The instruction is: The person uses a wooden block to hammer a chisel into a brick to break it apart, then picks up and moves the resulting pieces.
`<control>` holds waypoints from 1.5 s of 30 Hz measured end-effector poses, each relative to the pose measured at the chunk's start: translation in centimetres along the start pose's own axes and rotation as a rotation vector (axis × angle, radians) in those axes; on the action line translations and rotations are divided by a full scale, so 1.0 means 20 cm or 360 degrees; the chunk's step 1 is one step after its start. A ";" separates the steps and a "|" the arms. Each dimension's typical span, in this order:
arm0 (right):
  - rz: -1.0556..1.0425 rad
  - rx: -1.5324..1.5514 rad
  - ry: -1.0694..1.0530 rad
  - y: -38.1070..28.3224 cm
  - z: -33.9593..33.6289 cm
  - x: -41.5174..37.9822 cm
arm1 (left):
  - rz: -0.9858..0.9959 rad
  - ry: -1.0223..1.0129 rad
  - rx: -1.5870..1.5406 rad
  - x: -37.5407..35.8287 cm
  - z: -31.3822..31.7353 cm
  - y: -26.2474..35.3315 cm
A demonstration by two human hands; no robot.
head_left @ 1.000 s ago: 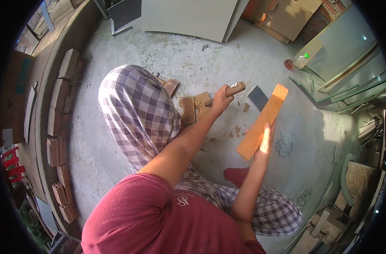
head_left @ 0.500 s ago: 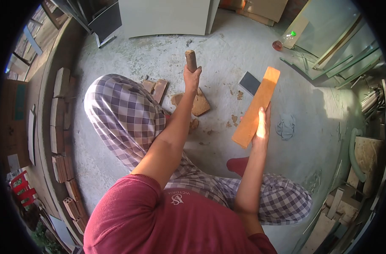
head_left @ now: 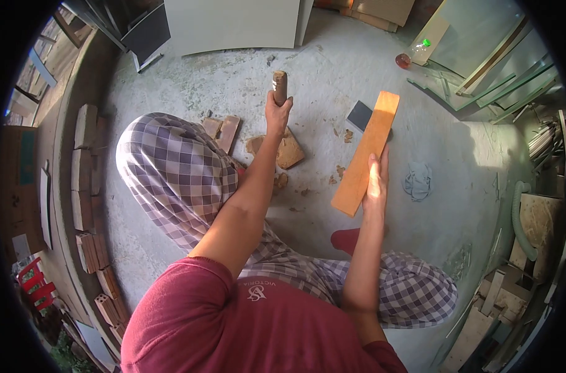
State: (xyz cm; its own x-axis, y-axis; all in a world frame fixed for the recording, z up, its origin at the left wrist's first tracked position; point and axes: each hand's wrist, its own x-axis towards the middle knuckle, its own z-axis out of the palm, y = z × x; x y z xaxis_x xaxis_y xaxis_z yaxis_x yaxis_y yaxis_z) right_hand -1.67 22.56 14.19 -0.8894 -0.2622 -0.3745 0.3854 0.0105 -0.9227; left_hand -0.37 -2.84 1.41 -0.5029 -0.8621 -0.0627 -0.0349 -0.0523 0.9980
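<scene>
My left hand is wrapped round a short brown cylindrical object, which points away from me. Behind that wrist, a yellowish-brown block rests on the floor. On the right, my right hand grips a long orange-brown board by its right edge, tilted with the far end to the right. The board partly covers a dark grey flat piece on the floor. Two brown pieces lie beyond my left knee.
A crumpled pale cloth lies right of the board. Farther back are a bottle with a green cap, glass sheets and a large pale panel. Bricks line the left side; a hose is at right.
The board and my right hand have shifted slightly left in view. The cylindrical object is turned a little, and a whitish mark now shows on it. The whole view has moved slightly.
</scene>
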 end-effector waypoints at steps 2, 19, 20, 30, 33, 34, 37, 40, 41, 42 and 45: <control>-0.0029 -0.0124 -0.0005 -0.04 0.04 -0.03 | 0.0025 -0.0009 -0.0013 0.01 0.01 -0.07; -0.0665 -0.0226 -0.0384 -0.52 0.41 0.02 | 0.0405 0.0228 0.0070 -0.12 0.18 -0.08; -0.0659 -0.0251 -0.0391 -0.40 0.42 0.10 | 0.0442 0.0216 0.0080 -0.13 0.18 -0.09; -0.0073 -0.0539 -0.0701 -0.24 0.33 0.00 | 0.0488 0.0273 0.0022 -0.17 0.18 -0.08; 0.0044 -0.0387 -0.0587 -0.24 0.20 -0.11 | 0.0430 0.0116 0.0112 -0.20 0.20 -0.07; 0.0046 -0.0382 -0.0582 -0.22 0.15 -0.12 | 0.0430 0.0109 0.0114 -0.21 0.20 -0.05; -0.0020 -0.0373 -0.0324 -0.11 0.01 -0.09 | 0.0261 0.0058 0.0042 -0.23 0.21 -0.03; 0.0139 -0.0261 -0.0307 -0.09 -0.03 -0.08 | 0.0474 0.0064 0.0184 -0.21 0.20 -0.05; 0.0142 -0.0254 -0.0307 -0.10 -0.02 -0.08 | 0.0555 0.0103 0.0247 -0.20 0.20 -0.06; 0.0139 -0.0260 -0.0291 -0.10 -0.01 -0.09 | 0.0636 0.0142 0.0306 -0.20 0.20 -0.07; 0.0074 -0.0267 -0.0280 -0.10 0.02 -0.14 | 0.0636 0.0128 0.0333 -0.20 0.19 -0.09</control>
State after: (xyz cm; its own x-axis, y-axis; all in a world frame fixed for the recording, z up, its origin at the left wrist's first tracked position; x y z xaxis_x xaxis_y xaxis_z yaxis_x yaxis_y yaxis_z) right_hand 0.07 22.77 17.14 -0.8095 -0.4216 -0.4086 0.3655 0.1827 -0.9127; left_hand -1.63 2.54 -0.17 -0.4438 -0.8309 0.3357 -0.0296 0.3880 0.9212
